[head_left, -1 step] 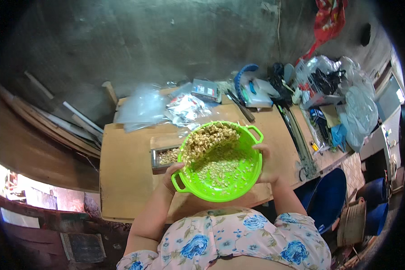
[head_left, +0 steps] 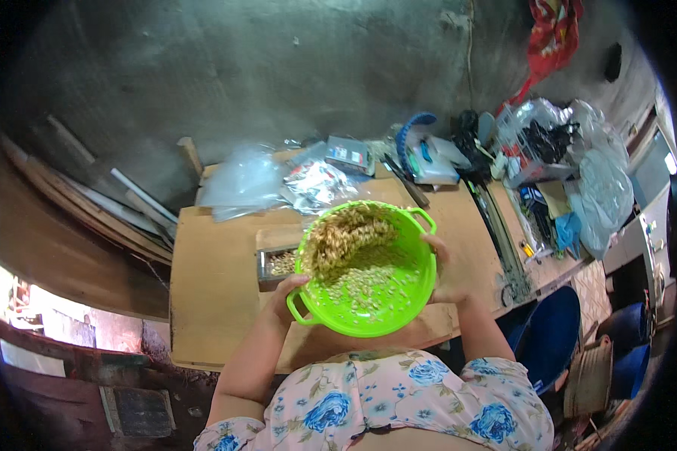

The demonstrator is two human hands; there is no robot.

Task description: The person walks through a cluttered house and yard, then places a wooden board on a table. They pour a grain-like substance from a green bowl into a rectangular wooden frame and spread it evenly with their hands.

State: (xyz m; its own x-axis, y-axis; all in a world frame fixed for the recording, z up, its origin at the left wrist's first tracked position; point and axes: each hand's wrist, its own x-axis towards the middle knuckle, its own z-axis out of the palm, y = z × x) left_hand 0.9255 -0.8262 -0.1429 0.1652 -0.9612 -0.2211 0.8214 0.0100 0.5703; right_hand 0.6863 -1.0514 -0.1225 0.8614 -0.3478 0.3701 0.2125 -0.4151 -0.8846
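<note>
My left hand grips the left rim of a bright green plastic basin, close to one of its two loop handles. Around the right side of the same basin closes my right hand. It is held over the table, tilted. Small tan pieces, like nuts or seeds, are heaped against its far left wall; paler ones lie scattered across the bottom. Partly hidden behind the basin, a small rectangular tray with similar pieces rests on the table.
Clear plastic bags, silvery wrap and a grey box line the back of the wooden table. A dark-handled tool lies behind the basin. A crate with plastic bags stands right; blue tubs stand below.
The tan pieces have shifted inside the basin, the heap blurred by motion. Both hands keep their grip, and the table has moved slightly in view.
</note>
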